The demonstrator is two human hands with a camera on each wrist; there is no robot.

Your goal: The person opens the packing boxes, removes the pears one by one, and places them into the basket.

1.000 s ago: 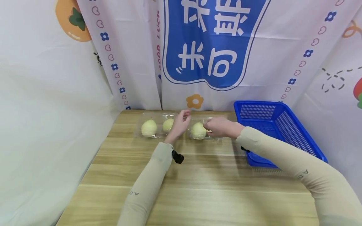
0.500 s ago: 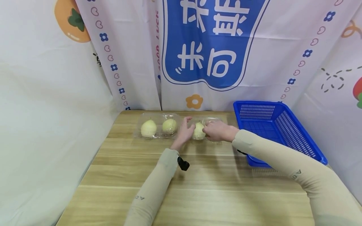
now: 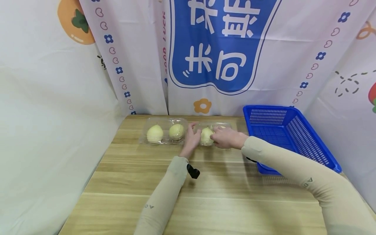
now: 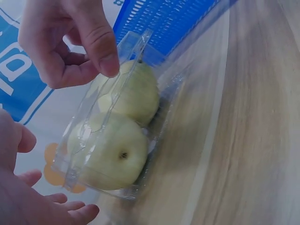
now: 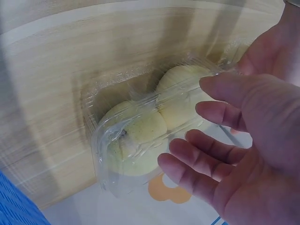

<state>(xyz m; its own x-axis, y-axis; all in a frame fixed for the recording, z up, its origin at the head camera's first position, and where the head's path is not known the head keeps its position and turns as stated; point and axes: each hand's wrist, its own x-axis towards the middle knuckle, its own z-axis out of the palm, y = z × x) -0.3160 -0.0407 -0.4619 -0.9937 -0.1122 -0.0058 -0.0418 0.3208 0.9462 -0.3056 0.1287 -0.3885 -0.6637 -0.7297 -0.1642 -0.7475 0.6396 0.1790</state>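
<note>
Two pears sit in a clear plastic clamshell box (image 5: 96, 140) near the table's back edge. The left pear (image 3: 206, 136) shows between my hands in the head view; the other (image 4: 140, 91) is mostly behind my right hand there. My left hand (image 3: 192, 138) is at the box's left end, fingers spread and loosely bent, holding nothing. Over the right half of the box is my right hand (image 3: 226, 137), its thumb and fingers loosely curled close to the lid, with nothing pinched between them. To the left, a second clear box (image 3: 165, 142) holds two more pears (image 3: 154, 134).
A blue plastic basket (image 3: 317, 140) with slotted walls stands at the right of the wooden table (image 3: 205, 202). Behind the boxes hangs a printed white cloth (image 3: 141, 65), and more cloth closes in both sides.
My left hand has moved right and slightly toward me, from over the left box's right pear to the right box's left end. My right hand stays over the right box, shifting only slightly.
</note>
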